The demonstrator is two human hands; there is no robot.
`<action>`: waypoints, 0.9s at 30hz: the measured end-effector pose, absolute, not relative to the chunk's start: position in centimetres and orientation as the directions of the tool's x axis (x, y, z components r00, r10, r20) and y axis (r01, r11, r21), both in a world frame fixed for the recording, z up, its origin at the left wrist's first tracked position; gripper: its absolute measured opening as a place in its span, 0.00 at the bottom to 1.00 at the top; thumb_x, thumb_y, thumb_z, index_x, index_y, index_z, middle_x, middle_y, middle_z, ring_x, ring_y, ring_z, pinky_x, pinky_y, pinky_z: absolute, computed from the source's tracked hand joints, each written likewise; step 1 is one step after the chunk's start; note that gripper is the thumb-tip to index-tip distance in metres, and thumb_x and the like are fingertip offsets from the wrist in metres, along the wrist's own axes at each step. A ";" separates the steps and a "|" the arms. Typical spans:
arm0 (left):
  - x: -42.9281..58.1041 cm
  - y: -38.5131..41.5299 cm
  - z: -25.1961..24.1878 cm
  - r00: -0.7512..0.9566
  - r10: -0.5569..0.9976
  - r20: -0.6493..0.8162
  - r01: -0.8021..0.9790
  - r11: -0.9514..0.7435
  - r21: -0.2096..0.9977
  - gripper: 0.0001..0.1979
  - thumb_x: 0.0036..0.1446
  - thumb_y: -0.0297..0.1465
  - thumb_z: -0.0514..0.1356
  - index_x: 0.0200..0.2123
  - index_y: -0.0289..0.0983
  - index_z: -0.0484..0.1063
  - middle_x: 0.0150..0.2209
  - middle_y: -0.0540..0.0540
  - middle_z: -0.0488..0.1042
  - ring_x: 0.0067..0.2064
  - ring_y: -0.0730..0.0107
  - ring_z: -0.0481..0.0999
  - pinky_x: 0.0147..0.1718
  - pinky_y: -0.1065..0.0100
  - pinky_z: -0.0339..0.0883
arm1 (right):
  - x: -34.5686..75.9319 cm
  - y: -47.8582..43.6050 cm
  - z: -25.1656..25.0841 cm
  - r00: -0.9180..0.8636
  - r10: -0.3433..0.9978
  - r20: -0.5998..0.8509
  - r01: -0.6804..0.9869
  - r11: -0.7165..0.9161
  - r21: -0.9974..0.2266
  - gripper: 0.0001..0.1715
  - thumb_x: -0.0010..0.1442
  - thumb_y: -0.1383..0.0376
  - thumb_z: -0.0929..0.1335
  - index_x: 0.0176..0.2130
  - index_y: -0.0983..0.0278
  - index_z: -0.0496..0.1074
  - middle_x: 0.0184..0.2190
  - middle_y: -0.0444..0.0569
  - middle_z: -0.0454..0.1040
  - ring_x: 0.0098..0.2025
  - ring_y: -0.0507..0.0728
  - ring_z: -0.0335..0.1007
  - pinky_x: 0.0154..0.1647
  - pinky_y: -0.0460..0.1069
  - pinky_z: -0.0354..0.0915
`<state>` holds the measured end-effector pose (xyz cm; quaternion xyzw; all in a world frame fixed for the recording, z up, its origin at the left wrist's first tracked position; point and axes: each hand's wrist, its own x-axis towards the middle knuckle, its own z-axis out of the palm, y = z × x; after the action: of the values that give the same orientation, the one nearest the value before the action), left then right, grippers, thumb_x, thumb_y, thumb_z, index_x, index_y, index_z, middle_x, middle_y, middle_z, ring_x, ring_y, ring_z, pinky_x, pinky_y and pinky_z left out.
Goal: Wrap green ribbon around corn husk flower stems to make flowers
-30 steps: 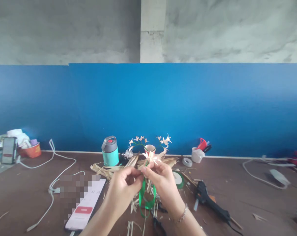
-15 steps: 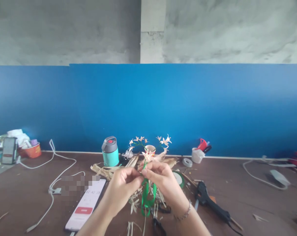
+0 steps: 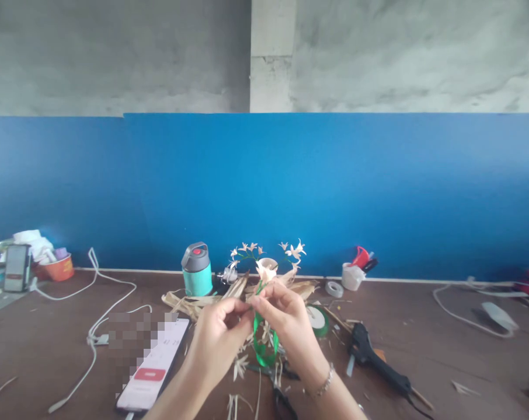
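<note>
My left hand (image 3: 221, 333) and my right hand (image 3: 285, 322) meet fingertip to fingertip above the brown table (image 3: 422, 344), both pinched on the thin stem of a small cream paper flower (image 3: 265, 271). The bloom stands just above my fingers. A green ribbon (image 3: 263, 344) loops down from the pinch between my wrists. Under my hands lie loose pale petals and straw strips (image 3: 242, 364).
A phone (image 3: 153, 364) lies left of my left arm, with white cables (image 3: 102, 315) beyond. A teal bottle (image 3: 196, 269), a cup of finished flowers (image 3: 291, 252), tape rolls (image 3: 333, 288) and a white cup (image 3: 351, 275) stand behind. A black glue gun (image 3: 373, 359) lies right; scissors (image 3: 282, 402) near.
The flower has risen a little and turned in my fingers, and the green ribbon loop below has drawn up shorter. Both hands stay pinched at the same spot.
</note>
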<state>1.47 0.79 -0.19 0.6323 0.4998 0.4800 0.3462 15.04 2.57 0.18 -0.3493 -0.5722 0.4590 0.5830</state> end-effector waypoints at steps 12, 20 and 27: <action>1.6 0.9 0.4 0.108 0.975 0.195 0.171 -0.211 0.962 0.08 0.50 0.34 0.60 0.24 0.35 0.72 0.18 0.53 0.66 0.20 0.75 0.61 0.20 0.74 0.54 | 15.4 2.6 0.0 -0.083 0.946 0.315 -0.170 0.298 -0.939 0.13 0.49 0.60 0.72 0.21 0.64 0.69 0.23 0.43 0.68 0.27 0.52 0.61 0.29 0.47 0.58; 1.6 0.4 -0.2 -0.092 0.896 0.434 0.395 -0.368 0.842 0.08 0.50 0.33 0.60 0.22 0.37 0.72 0.22 0.50 0.69 0.25 0.69 0.67 0.25 0.71 0.59 | 15.2 2.7 0.0 -0.076 0.924 0.374 -0.128 0.363 -0.923 0.11 0.52 0.61 0.70 0.25 0.65 0.69 0.24 0.44 0.69 0.28 0.52 0.63 0.31 0.47 0.60; 1.7 0.9 0.2 -0.009 0.987 0.160 -0.030 -0.160 0.987 0.10 0.51 0.37 0.60 0.26 0.36 0.68 0.17 0.57 0.58 0.18 0.80 0.54 0.17 0.76 0.46 | 15.5 2.6 0.1 -0.120 0.937 0.329 0.073 0.339 -0.938 0.09 0.53 0.61 0.70 0.30 0.65 0.74 0.26 0.46 0.72 0.26 0.52 0.62 0.25 0.46 0.58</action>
<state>1.73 0.88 0.17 0.5290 0.4521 0.5478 0.4644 15.48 2.63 0.05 -0.4033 -0.6260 0.4100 0.5267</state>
